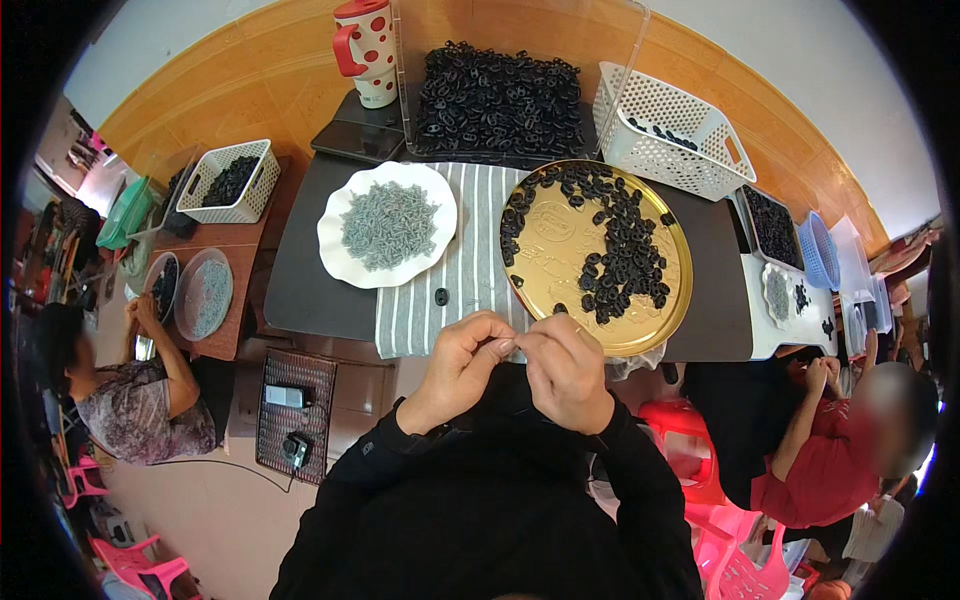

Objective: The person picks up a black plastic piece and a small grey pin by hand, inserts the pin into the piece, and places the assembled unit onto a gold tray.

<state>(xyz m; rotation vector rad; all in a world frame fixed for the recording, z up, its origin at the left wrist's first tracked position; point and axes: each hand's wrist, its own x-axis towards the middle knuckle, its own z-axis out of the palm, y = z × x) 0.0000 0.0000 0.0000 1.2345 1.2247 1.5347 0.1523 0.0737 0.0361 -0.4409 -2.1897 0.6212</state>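
Observation:
My left hand (462,362) and my right hand (566,368) meet at the table's front edge, fingertips pinched together. Whatever they hold between them is too small to make out. Just beyond lies a grey-and-white striped cloth (468,215) with one black oval piece (441,297) on it. To the right, a round gold tray (545,262) carries many small black oval pieces (625,270), and my right hand is close to its near rim. On the left, a white scalloped plate (336,262) holds a heap of small grey screw-like parts (388,224).
A clear bin of black pieces (500,100) stands at the back, between a red-dotted tumbler (372,60) and a white perforated basket (690,150). A phone (357,141) lies nearby. People work at left (150,400) and right (830,450). A brown woven stand (300,400) holds small devices.

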